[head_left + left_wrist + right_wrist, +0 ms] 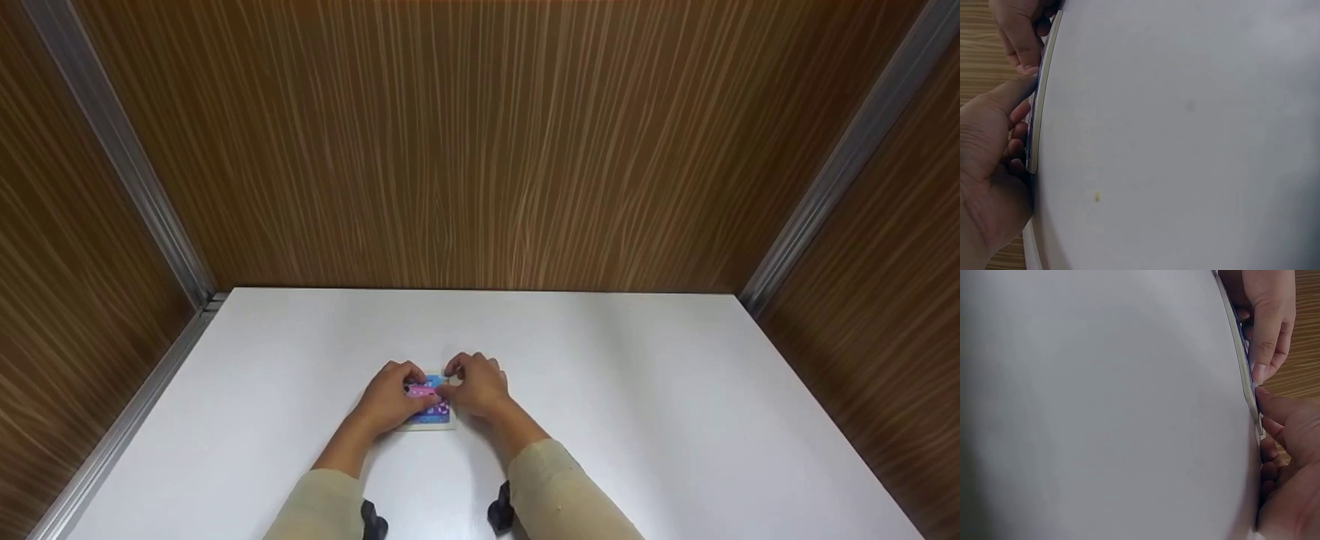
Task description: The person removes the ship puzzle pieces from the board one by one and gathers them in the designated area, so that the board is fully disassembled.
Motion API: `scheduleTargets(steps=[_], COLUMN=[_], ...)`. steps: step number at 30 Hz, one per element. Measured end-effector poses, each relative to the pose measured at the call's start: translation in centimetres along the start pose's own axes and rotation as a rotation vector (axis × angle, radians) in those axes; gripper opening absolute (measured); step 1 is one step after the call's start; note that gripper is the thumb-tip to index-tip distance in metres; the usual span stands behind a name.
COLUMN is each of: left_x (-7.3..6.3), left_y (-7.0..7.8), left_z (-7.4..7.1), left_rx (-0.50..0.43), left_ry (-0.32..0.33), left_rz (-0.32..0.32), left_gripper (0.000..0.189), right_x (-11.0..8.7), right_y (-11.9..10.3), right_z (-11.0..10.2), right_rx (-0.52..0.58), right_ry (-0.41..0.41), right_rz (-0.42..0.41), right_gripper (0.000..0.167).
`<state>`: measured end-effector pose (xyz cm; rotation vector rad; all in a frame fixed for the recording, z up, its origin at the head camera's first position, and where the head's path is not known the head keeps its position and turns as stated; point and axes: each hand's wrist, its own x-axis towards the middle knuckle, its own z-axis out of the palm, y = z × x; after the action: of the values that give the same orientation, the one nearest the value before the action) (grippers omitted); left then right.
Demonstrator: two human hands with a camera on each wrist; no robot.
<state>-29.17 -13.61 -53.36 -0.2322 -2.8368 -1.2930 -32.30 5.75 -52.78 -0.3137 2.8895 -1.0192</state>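
Observation:
A small flat puzzle board with a pale rim and a blue and purple picture lies on the white table. On it shows a pink piece with light dots. My left hand comes from the left, its thumb and bent forefinger on either side of the pink piece. From the right, my right hand bends over the board's right side, its thumb at the piece's right end; whether it pinches anything is hidden. Both wrist views show the board edge-on, with the left thumb and right thumb touching its top.
The white table spreads around the board. A brown wood-grain panel stands behind it, with side panels joined by grey metal posts. Dark fittings sit at the wrists, beside the beige sleeves.

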Motion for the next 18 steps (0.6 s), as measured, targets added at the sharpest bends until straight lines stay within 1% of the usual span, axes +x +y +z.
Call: scheduleTargets(steps=[8,16,18], left_x=[0.07,0.15,0.16], left_y=[-0.17,-0.26,-0.3], left_z=[-0.02,0.04,0.07], left_rx=[0.006,-0.005,-0.006], left_ry=[0.008,0.002,0.004], left_rz=[0.004,0.001,-0.008], left_gripper=[0.035,0.034,0.035], right_x=[-0.03,-0.09,-0.1], right_y=[0.03,-0.17,-0.14], right_z=[0.03,-0.21,-0.25], right_rx=[-0.008,-0.019,-0.017], right_ry=[0.005,-0.018,-0.02], right_rz=[-0.018,-0.001,-0.002], right_gripper=[0.026,0.026,0.026])
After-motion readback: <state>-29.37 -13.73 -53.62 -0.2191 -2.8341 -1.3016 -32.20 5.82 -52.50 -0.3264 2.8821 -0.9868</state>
